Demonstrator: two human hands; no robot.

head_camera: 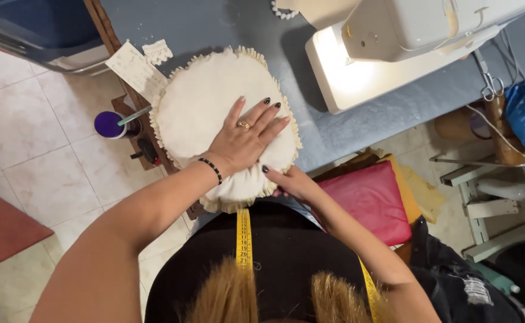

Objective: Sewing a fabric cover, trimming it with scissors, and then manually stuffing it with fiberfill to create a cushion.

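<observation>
The left hand lies flat on the round cream cushion, fingers spread and pointing toward the sewing machine. The right hand grips the cushion's near-right frilled edge, thumb on top, its other fingers hidden beneath. The cushion rests on the edge of the blue-grey table, its slightly longer axis running from the far-left down toward the person's body. A yellow tape measure hangs around the neck.
</observation>
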